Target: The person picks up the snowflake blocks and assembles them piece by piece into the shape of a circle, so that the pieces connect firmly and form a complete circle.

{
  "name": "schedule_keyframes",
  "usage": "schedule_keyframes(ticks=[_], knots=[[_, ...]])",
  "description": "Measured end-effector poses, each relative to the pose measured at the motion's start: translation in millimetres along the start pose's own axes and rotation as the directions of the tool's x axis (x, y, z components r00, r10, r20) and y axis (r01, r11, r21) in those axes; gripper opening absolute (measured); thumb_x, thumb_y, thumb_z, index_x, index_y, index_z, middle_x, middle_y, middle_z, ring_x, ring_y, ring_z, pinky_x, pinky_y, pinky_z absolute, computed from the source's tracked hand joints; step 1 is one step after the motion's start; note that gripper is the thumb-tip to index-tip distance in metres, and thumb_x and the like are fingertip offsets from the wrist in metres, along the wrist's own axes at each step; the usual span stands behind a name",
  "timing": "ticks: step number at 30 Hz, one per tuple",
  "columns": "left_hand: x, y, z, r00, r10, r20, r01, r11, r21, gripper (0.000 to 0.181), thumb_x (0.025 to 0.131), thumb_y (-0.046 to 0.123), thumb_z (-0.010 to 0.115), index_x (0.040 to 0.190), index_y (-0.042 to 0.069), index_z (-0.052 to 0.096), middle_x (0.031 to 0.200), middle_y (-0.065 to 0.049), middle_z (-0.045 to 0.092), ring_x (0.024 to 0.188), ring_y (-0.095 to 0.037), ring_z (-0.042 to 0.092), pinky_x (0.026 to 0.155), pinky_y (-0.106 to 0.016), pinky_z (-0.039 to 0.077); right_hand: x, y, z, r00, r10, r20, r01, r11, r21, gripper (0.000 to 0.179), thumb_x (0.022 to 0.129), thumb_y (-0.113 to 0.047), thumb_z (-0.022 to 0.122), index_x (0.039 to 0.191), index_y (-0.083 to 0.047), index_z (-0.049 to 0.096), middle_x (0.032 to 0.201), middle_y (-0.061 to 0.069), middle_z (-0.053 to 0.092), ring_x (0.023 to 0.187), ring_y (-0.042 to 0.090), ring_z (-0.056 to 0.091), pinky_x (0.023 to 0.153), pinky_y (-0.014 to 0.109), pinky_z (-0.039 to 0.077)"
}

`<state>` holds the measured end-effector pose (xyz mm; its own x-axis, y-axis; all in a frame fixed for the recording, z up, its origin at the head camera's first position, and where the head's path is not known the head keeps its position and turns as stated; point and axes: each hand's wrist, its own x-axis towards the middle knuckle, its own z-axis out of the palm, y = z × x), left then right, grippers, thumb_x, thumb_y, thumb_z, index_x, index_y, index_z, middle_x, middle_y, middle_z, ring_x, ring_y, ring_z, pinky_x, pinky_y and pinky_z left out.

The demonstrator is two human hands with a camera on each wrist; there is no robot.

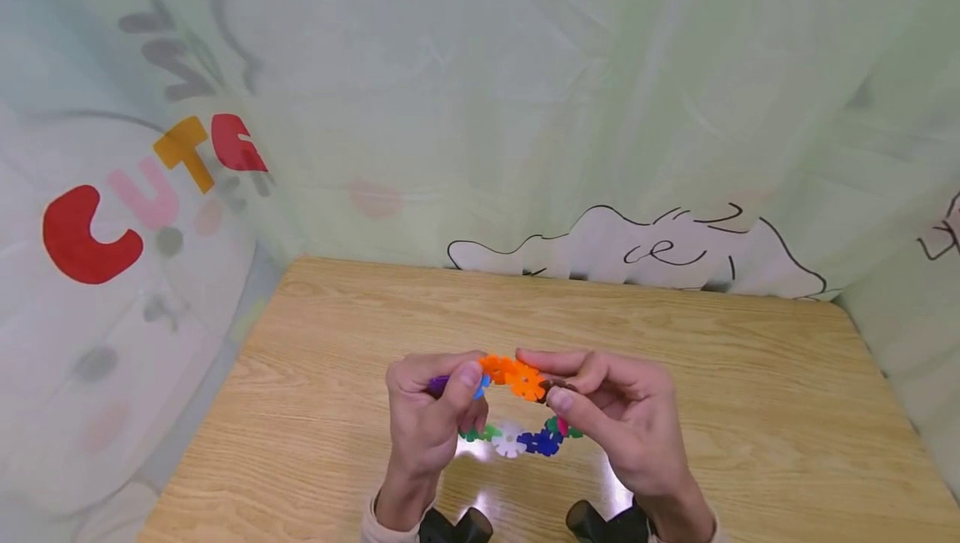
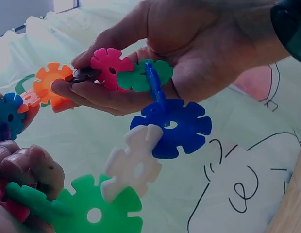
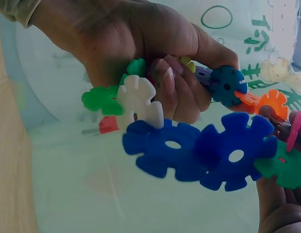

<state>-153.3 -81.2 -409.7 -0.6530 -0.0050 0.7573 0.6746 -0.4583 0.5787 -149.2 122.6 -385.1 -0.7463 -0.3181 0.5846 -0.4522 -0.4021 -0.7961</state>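
Both hands hold up a looped chain of slotted plastic flower discs above the table. My left hand (image 1: 423, 422) pinches it by the light blue disc (image 1: 482, 386), with a purple disc (image 1: 438, 385) beside the thumb. A brown disc (image 2: 85, 75) is between the thumb and fingers of my right hand (image 1: 637, 414). Two joined orange discs (image 1: 525, 380) span the gap between the hands. Below hang a white disc (image 1: 509, 441), dark blue discs (image 1: 543, 443) and green ones, with a pink disc (image 2: 110, 68) near the right palm. Left fingers hide part of the loop.
The wooden table (image 1: 337, 318) lies under the hands. Behind and beside it hangs a pale printed curtain (image 1: 450, 109) with letters and line drawings. Black devices (image 1: 453, 526) sit at the wrists along the bottom edge of the head view.
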Motion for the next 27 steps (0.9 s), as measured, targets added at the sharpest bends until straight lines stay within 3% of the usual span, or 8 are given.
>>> schedule_keyframes(ticks=[9,14,16,19,20,23,25,27], knots=[[-1.4,0.2,0.4,1.000,-0.010,0.003,0.010,1.000,-0.002,0.021,0.105,-0.003,0.055,0.103,-0.012,0.073,0.047,-0.012,0.040,0.032,-0.018,0.035,0.032,-0.026,0.046,0.2,-0.3,-0.5,1.000,-0.006,0.008,0.006,1.000,0.008,0.025,0.087,0.032,0.054,0.084,0.008,0.062,0.125,0.021,0.076,0.096,0.021,0.078,0.067,0.023,0.064],[-0.7,0.3,2.2,1.000,-0.029,0.004,0.029,1.000,0.002,0.021,0.105,-0.004,0.055,0.104,-0.012,0.074,0.046,-0.011,0.040,0.033,-0.018,0.035,0.032,-0.026,0.047,0.4,-2.5,-1.2,0.999,0.036,-0.008,-0.037,0.999,-0.036,0.024,0.089,0.029,0.056,0.083,0.006,0.062,0.123,0.018,0.077,0.090,0.018,0.074,0.064,0.023,0.062],[-0.4,0.6,4.2,0.997,-0.074,-0.033,0.075,0.997,0.023,0.022,0.105,-0.003,0.056,0.106,-0.005,0.078,0.046,-0.011,0.039,0.033,-0.019,0.034,0.032,-0.027,0.047,2.1,-3.3,-3.5,0.997,0.079,-0.024,-0.080,0.995,-0.066,0.024,0.091,0.026,0.057,0.082,0.004,0.061,0.122,0.015,0.078,0.089,0.017,0.075,0.067,0.023,0.063],[0.4,-0.9,6.8,0.983,-0.155,-0.093,0.161,0.985,0.061,0.020,0.104,-0.004,0.056,0.103,-0.007,0.076,0.046,-0.012,0.037,0.033,-0.021,0.034,0.033,-0.028,0.047,5.4,-3.3,-9.6,0.987,0.149,-0.054,-0.154,0.981,-0.119,0.023,0.094,0.022,0.060,0.083,0.002,0.063,0.123,0.011,0.079,0.095,0.018,0.077,0.074,0.024,0.064],[0.7,-1.6,7.3,0.975,-0.191,-0.114,0.201,0.976,0.079,0.019,0.104,-0.004,0.056,0.102,-0.010,0.074,0.046,-0.012,0.036,0.033,-0.022,0.034,0.033,-0.029,0.048,6.6,-2.9,-12.3,0.982,0.175,-0.067,-0.183,0.973,-0.139,0.021,0.095,0.020,0.061,0.085,0.001,0.064,0.123,0.009,0.079,0.099,0.019,0.078,0.077,0.024,0.064],[2.8,-4.5,7.3,0.929,-0.324,-0.179,0.347,0.931,0.113,0.025,0.108,0.003,0.055,0.108,-0.018,0.069,0.048,-0.011,0.037,0.036,-0.020,0.039,0.038,-0.028,0.052,9.3,-2.0,-20.6,0.965,0.243,-0.094,-0.257,0.948,-0.189,0.014,0.098,0.013,0.062,0.094,0.004,0.072,0.126,0.008,0.078,0.103,0.020,0.078,0.084,0.027,0.065],[4.3,-7.1,5.4,0.879,-0.419,-0.227,0.454,0.882,0.129,0.033,0.111,0.012,0.052,0.116,-0.015,0.070,0.051,-0.008,0.040,0.038,-0.017,0.044,0.043,-0.026,0.055,10.3,-0.6,-26.4,0.951,0.289,-0.107,-0.307,0.923,-0.233,0.013,0.101,0.008,0.063,0.102,0.005,0.075,0.127,0.007,0.078,0.107,0.020,0.078,0.089,0.027,0.064],[5.4,-11.4,2.6,0.814,-0.507,-0.283,0.556,0.822,0.127,0.040,0.114,0.024,0.049,0.125,-0.008,0.070,0.053,-0.004,0.045,0.041,-0.015,0.050,0.047,-0.026,0.057,11.3,2.1,-32.3,0.927,0.352,-0.129,-0.375,0.881,-0.288,0.014,0.103,-0.001,0.065,0.109,0.003,0.078,0.126,0.003,0.078,0.105,0.018,0.078,0.092,0.026,0.063]])
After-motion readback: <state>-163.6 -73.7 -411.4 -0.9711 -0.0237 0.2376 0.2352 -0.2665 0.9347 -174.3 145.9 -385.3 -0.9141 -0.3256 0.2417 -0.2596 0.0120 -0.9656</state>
